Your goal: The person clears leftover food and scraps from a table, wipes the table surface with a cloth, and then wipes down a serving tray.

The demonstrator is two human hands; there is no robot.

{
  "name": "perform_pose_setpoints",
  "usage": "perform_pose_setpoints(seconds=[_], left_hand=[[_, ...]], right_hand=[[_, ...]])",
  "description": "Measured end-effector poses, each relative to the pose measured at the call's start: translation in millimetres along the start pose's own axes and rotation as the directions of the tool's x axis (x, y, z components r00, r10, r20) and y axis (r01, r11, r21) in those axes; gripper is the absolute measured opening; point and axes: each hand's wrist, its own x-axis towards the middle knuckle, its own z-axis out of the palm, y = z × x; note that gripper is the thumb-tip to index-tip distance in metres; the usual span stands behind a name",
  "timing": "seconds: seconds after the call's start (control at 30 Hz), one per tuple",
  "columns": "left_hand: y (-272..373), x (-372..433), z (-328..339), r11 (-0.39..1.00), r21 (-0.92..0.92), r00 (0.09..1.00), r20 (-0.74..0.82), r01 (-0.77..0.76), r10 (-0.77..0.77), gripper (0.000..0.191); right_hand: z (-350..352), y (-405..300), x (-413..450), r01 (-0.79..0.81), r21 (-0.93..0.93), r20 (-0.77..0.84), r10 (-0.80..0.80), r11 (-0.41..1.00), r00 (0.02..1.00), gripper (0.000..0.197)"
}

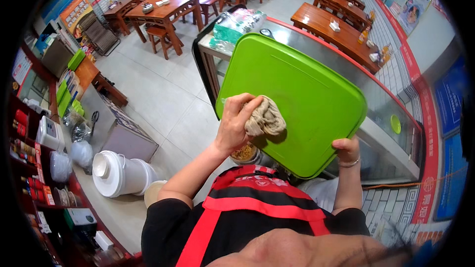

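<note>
A large green plastic tray (297, 78) is held up at a tilt before my chest, its flat face towards me. My left hand (233, 124) grips a bunched beige cloth (265, 116) against the lower left part of that face. At the tray's lower right edge, my right hand (348, 149) holds the rim, thumb on the near face. Below the cloth, a container of yellowish contents (244, 153) is partly covered by the tray and my left arm. The red and black apron (259, 193) I wear lies just under the tray.
Behind the tray stands a glass display counter (389, 146) with plastic packages (241, 24) on top. White lidded buckets (122, 174) stand to my left, near a metal cabinet (128, 139). Wooden tables (167, 3) and stools (163, 39) stand farther off. A shelf with jars (33, 189) runs along the left.
</note>
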Motion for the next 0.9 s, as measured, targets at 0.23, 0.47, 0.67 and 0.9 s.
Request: perform_pose_setpoints(seconds=[0.23,0.47,0.67,0.9], left_hand=[[-72.2,-85.4,62.4,0.947,0.25,0.969,0.092,0.199,-0.228,0.045],[-135.1,-101.1,93.3,0.737,-0.253,0.759,-0.013,0.627,-0.651,0.04],[39.0,26.3,76.1,0.982,-0.188,0.999,0.041,0.012,-0.004,0.04],[-18.2,69.3,71.4,0.998,-0.031,0.97,-0.241,-0.055,0.046,0.033]], right_hand=[[-27.6,-39.4,-28.0,0.008,-0.224,-0.208,-0.056,0.975,0.976,0.047],[-46.4,-50.4,-36.8,-0.028,-0.224,-0.261,-0.032,0.974,0.965,0.041],[-10.6,-20.0,6.7,-0.045,-0.161,-0.023,0.041,0.986,0.999,0.045],[7.7,13.1,6.7,-0.061,0.101,0.108,0.05,0.993,0.993,0.048]])
